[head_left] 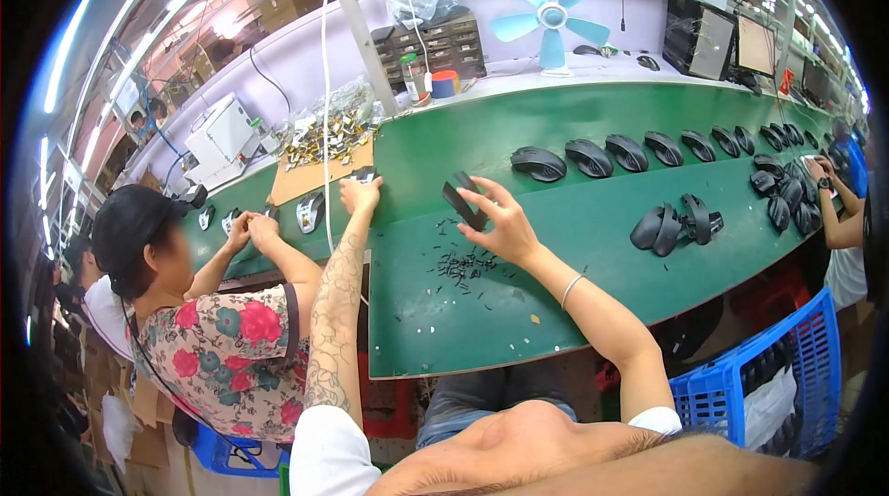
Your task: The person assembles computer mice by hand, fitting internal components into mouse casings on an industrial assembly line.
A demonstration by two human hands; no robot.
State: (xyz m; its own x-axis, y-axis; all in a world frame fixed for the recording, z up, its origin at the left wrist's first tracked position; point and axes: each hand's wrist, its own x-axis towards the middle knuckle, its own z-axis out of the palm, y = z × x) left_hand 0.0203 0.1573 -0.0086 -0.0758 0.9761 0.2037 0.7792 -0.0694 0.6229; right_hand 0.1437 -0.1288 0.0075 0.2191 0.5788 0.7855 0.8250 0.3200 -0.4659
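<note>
My left hand (pixel 359 193) reaches far forward, its fingers closed on an open computer mouse base (pixel 366 175) at the edge of the green work surface. Much of that base is hidden by the fingers. Nearer the middle, my right hand (pixel 505 226) holds a black mouse top shell (pixel 461 198) tilted up between thumb and fingers, above the table. Below it lies a scatter of small black plastic bits (pixel 466 266). To the left, another open mouse base (pixel 310 212) with pale insides rests on the green belt.
Black mice (pixel 589 159) line the belt toward the right. Loose mouse shells (pixel 659 229) lie on the green table (pixel 556 288), with a heap (pixel 785 188) farther right. Co-workers (pixel 218 329) sit left and right. Small parts (pixel 326 139) cover cardboard behind; a blue crate (pixel 741 394) stands lower right.
</note>
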